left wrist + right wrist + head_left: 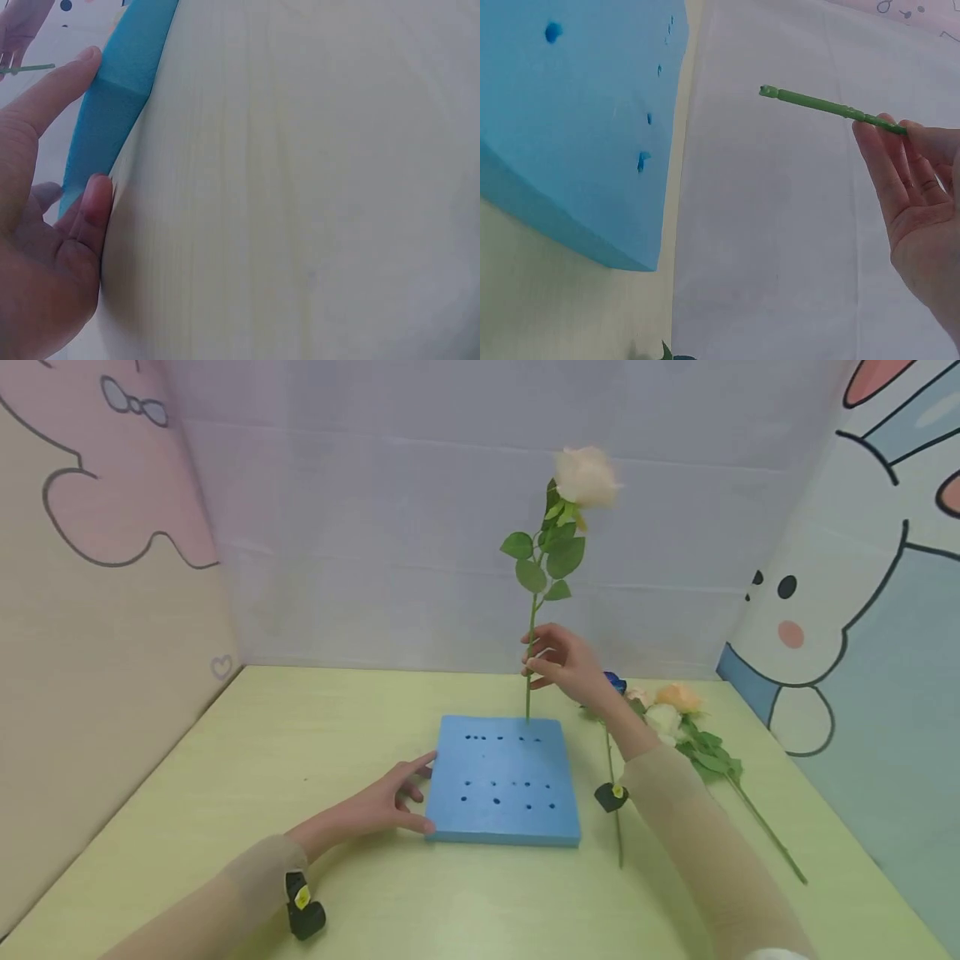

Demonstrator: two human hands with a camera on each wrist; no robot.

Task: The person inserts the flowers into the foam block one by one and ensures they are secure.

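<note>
My right hand (566,664) pinches the green stem of a pale cream rose (587,477) between thumb and fingers. Bloom and leaves stand well above the hand. In the right wrist view the stem's bare lower end (810,103) points toward the blue foam board (577,142), with a gap between them. The flat board (495,764) lies on the table, with rows of small holes in its top. My left hand (375,802) rests at its left side, thumb at the near corner and fingers spread along the edge; the left wrist view shows fingertips against the side (124,97).
Right of the board, several flowers lie on the table (337,710): a blue one (615,682), a white rose (664,720) and an orange rose (678,697). Their stems reach toward the front, partly behind my right forearm. A pale cloth wall (375,543) closes off the back.
</note>
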